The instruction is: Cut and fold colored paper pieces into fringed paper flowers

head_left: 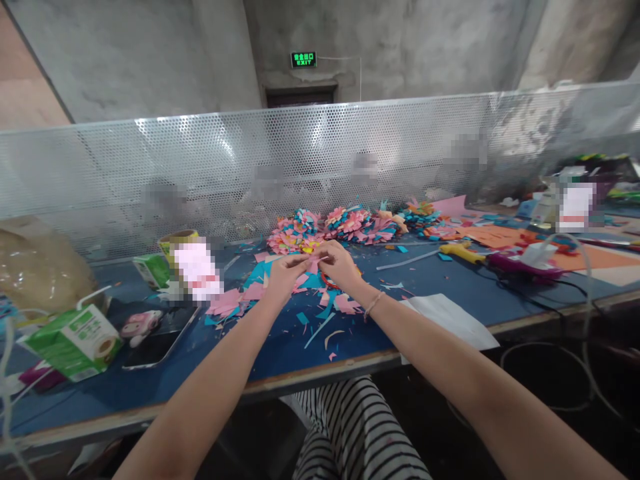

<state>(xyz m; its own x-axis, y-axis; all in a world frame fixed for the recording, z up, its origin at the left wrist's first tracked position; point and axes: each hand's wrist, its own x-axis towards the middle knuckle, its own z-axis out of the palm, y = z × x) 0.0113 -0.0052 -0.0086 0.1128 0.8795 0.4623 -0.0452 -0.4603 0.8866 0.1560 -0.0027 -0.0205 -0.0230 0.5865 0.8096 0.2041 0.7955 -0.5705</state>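
Observation:
Over the middle of the blue table, my left hand [286, 275] pinches a small piece of pink paper [314, 266] between thumb and fingers. My right hand [341, 264] is closed at the other side of the same piece, its fingers bent over it. A red-orange curved edge [329, 281] shows under the right hand; what it belongs to is mostly hidden. Pink paper pieces [227, 303] and blue paper pieces [257, 275] lie loose around both hands. Just beyond them sit fluffy bunches of pink, blue and yellow paper flowers [295, 230].
A perforated metal screen [225, 173] runs along the back. At left are a phone [157, 348], a green-white drink carton [75, 341] and a plastic bag [43, 263]. At right lie a yellow-handled tool [463, 252], a purple power strip [525, 263], white paper [453, 320] and orange sheets [500, 235].

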